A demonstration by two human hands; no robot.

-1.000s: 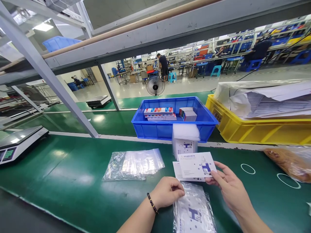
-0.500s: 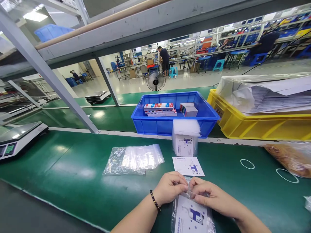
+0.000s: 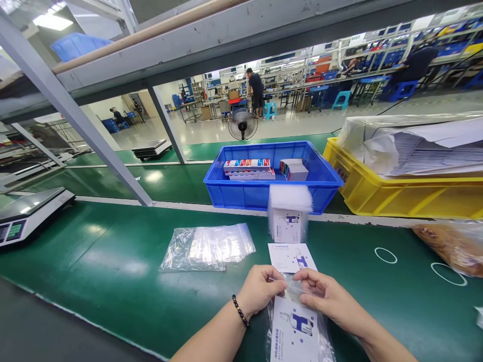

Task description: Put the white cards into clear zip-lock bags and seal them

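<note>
A clear plastic bag (image 3: 326, 337) lies on the green table at the lower middle. Inside or on it rests a white printed card (image 3: 294, 334) with a blue bottle-like picture. My left hand (image 3: 262, 289) pinches the bag's upper end from the left. On the right, my right hand (image 3: 324, 296) grips the same end between thumb and fingers. Just beyond my fingers lies another printed card (image 3: 292, 257). Behind it stands a stack of bagged cards (image 3: 289, 226). To the left is a pile of clear plastic bags (image 3: 207, 247).
A blue bin (image 3: 273, 193) with printed boxes stands behind the stack. Right of it is a yellow crate (image 3: 407, 196) full of paper. White rings (image 3: 385, 255) and a bag of brown things (image 3: 447, 246) lie at right; a scale (image 3: 37, 213) stands left.
My hands have drawn slightly apart at the bag's upper end. The card in or on the bag shows a little higher up.
</note>
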